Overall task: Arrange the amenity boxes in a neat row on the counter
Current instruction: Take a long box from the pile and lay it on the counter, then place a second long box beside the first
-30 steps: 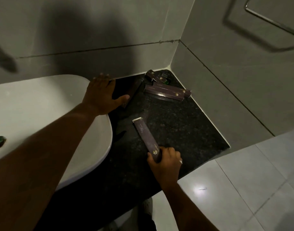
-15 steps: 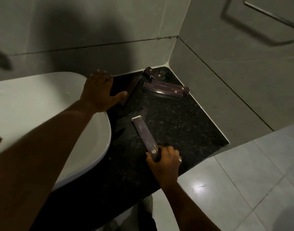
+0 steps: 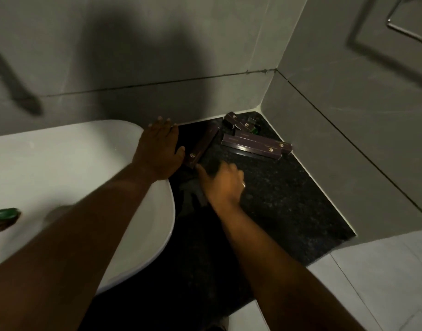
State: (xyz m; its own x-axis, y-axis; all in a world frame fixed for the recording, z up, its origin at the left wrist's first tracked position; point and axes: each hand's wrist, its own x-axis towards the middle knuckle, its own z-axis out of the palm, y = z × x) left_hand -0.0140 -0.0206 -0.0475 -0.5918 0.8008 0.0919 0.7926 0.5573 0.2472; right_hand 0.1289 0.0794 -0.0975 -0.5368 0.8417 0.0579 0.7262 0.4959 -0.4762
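Both hands on the dark counter [image 3: 289, 199] beside the white basin [image 3: 73, 175].
Left hand [image 3: 157, 151] spread flat, holding nothing, thumb touching a long box [image 3: 202, 145]; right hand [image 3: 223, 183] blurred, grip unclear; two long boxes [image 3: 253, 144] and small boxes [image 3: 234, 120] sit in the corner.

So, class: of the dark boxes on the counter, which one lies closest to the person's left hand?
The long box lying diagonally beside the sink, right by the left hand thumb. The other boxes sit apart, toward the corner.

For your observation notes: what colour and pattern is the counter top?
Black counter with fine pale speckles, clearest in the head view.
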